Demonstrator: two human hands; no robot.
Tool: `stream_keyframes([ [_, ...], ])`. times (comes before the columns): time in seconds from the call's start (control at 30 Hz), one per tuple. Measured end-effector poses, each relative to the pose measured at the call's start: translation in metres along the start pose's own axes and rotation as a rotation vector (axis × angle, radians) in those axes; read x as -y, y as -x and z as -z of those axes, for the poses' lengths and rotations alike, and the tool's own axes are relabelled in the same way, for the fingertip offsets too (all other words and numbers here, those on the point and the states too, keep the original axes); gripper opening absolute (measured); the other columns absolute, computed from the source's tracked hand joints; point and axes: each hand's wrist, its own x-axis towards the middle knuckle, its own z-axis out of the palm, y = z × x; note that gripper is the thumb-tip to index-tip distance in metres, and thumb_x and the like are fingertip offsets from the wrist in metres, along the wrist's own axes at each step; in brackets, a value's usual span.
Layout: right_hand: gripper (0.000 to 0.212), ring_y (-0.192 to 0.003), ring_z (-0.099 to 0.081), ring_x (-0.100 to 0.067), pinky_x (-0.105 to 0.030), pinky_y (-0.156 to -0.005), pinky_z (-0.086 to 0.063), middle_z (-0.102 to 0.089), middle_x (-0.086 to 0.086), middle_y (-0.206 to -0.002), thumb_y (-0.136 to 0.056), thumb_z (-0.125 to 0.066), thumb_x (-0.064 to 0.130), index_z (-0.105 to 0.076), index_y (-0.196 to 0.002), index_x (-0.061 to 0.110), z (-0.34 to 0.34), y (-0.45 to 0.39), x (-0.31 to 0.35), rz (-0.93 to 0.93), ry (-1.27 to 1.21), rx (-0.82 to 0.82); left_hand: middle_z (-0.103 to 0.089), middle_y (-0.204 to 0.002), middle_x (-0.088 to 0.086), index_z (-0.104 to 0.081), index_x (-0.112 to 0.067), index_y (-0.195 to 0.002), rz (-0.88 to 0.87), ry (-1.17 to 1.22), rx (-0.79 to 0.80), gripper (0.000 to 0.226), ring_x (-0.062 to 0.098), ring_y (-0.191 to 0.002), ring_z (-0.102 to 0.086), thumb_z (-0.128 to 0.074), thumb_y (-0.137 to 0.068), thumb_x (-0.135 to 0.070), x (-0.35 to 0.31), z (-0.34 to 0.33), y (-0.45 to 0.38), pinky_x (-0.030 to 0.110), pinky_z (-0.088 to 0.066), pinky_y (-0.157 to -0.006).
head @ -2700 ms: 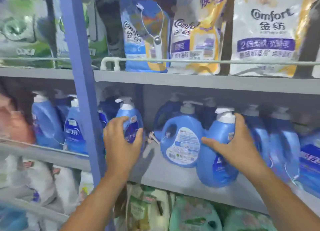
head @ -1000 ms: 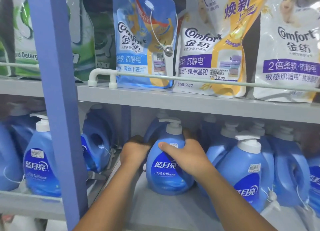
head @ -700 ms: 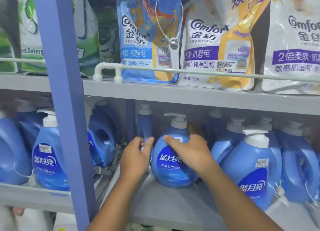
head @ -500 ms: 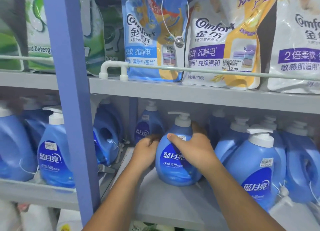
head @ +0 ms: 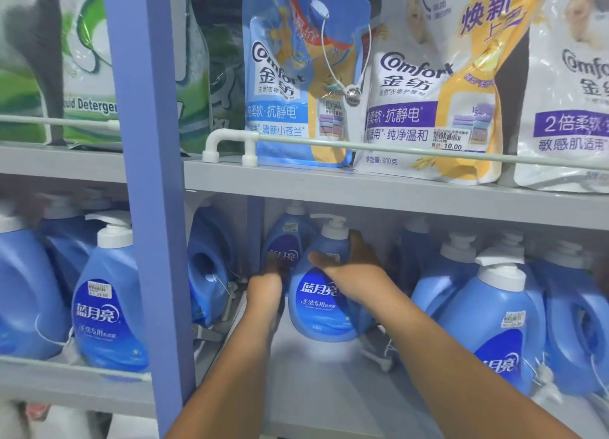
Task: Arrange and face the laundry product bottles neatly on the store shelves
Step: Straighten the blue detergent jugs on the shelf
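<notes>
A blue pump bottle [head: 324, 310] with a dark blue label stands at the left end of the middle shelf [head: 329, 392], label facing me. My right hand [head: 357, 274] grips its shoulder from the right, thumb across the front. My left hand [head: 266, 285] sits against its left side, fingers bent in shadow between it and a smaller blue bottle [head: 285, 241] behind. What those fingers hold is hidden. More blue bottles [head: 494, 323] line the shelf to the right, some turned sideways.
A blue upright post [head: 148, 208] divides the shelving. Left of it stand more blue bottles [head: 108, 307] behind a rail. A handled jug [head: 206, 267] lies side-on by the post. Softener pouches [head: 428, 86] fill the upper shelf behind a white rail [head: 395, 147].
The smaller bottle behind came into view and was turned label-forward by my left hand, which then dropped to its base. My right hand kept its grip on the front bottle.
</notes>
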Motion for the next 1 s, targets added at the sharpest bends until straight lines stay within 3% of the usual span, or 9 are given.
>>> stream_keyframes([
  [0.1, 0.086, -0.126, -0.051, -0.04, -0.043, -0.103, -0.045, -0.045, -0.013, -0.139, -0.087, -0.06, 0.071, -0.025, -0.15, 0.024, -0.017, -0.01, 0.014, -0.007, 0.083, -0.006, -0.069, -0.105, 0.01, -0.069, -0.009, -0.113, -0.137, -0.106, -0.034, 0.057, 0.028, -0.088, -0.063, -0.036, -0.107, -0.055, -0.005, 0.011, 0.019, 0.031, -0.042, -0.074],
  [0.2, 0.068, -0.128, -0.048, -0.04, -0.044, -0.103, -0.043, -0.04, -0.014, -0.144, -0.099, -0.051, 0.058, -0.024, -0.152, 0.024, -0.032, -0.019, 0.027, 0.029, 0.092, 0.032, -0.068, -0.108, -0.004, -0.064, -0.021, -0.124, -0.424, -0.175, 0.025, 0.043, 0.023, -0.106, -0.065, -0.057, -0.097, -0.054, -0.002, 0.021, 0.032, 0.031, -0.045, -0.086],
  [0.3, 0.06, -0.134, -0.048, -0.037, -0.041, -0.103, -0.044, -0.038, -0.012, -0.153, -0.103, -0.048, 0.043, -0.024, -0.156, 0.025, -0.026, -0.024, 0.023, 0.005, 0.113, 0.142, -0.059, -0.121, 0.001, -0.049, -0.022, -0.136, -0.482, -0.451, 0.06, 0.086, 0.022, -0.117, -0.059, -0.081, -0.067, -0.063, 0.008, 0.023, 0.036, 0.041, -0.052, -0.097],
  [0.5, 0.053, -0.143, -0.037, -0.035, -0.038, -0.111, -0.037, -0.037, -0.017, -0.153, -0.106, -0.044, 0.033, -0.032, -0.154, 0.012, 0.052, 0.018, 0.006, 0.054, 0.332, -0.109, -0.042, -0.133, 0.007, -0.024, -0.024, -0.154, -0.452, -0.613, 0.001, 0.112, 0.03, -0.131, -0.045, -0.092, -0.067, -0.047, 0.02, 0.017, 0.031, 0.048, -0.048, -0.105],
  [0.6, 0.017, -0.114, -0.053, -0.022, -0.019, -0.08, -0.04, -0.057, 0.001, -0.12, -0.104, -0.051, 0.036, -0.062, -0.115, 0.031, 0.078, 0.079, -0.019, 0.299, 0.369, -0.101, -0.044, -0.137, 0.009, -0.02, -0.03, -0.155, -0.485, -0.606, -0.029, 0.111, 0.033, -0.13, -0.048, -0.091, -0.07, -0.041, 0.023, 0.016, 0.025, 0.05, -0.05, -0.102],
  [0.73, 0.018, -0.109, -0.062, -0.01, -0.014, -0.096, -0.04, -0.069, 0.007, -0.111, -0.096, -0.058, 0.018, -0.074, -0.104, 0.016, 0.107, 0.134, -0.07, 0.637, 0.152, -0.489, -0.045, -0.14, 0.011, -0.014, -0.037, -0.157, -0.497, -0.566, 0.004, 0.107, 0.037, -0.126, -0.052, -0.086, -0.079, -0.03, 0.03, 0.016, 0.013, 0.052, -0.05, -0.102],
  [0.83, 0.025, -0.106, -0.06, -0.013, -0.015, -0.093, -0.04, -0.062, 0.003, -0.114, -0.098, -0.065, 0.038, -0.068, -0.112, 0.018, 0.118, 0.147, -0.11, 0.389, -0.059, -0.682, -0.043, -0.142, 0.012, -0.015, -0.031, -0.159, -0.434, -0.559, -0.014, 0.101, 0.038, -0.132, -0.047, -0.082, -0.085, -0.023, 0.033, 0.011, 0.011, 0.054, -0.045, -0.108],
  [0.93, 0.064, -0.109, -0.05, 0.023, -0.002, -0.083, -0.038, -0.052, 0.015, -0.129, -0.083, -0.072, 0.046, -0.049, -0.142, 0.031, 0.117, 0.14, -0.125, 0.074, -0.222, -0.464, -0.04, -0.138, 0.011, -0.026, -0.02, -0.153, -0.467, -0.633, -0.128, 0.081, 0.036, -0.138, -0.037, -0.076, -0.09, -0.018, 0.028, 0.006, 0.028, 0.052, -0.041, -0.112],
  [1.0, 0.064, -0.091, -0.05, 0.033, 0.001, -0.066, -0.043, -0.057, 0.016, -0.128, -0.087, -0.075, 0.036, -0.043, -0.143, 0.042, 0.119, 0.133, -0.129, 0.009, -0.259, -0.308, -0.042, -0.127, 0.008, -0.044, -0.012, -0.134, -0.655, -0.639, -0.198, 0.051, 0.032, -0.134, -0.039, -0.072, -0.093, -0.021, 0.02, 0.001, 0.055, 0.047, -0.044, -0.108],
])
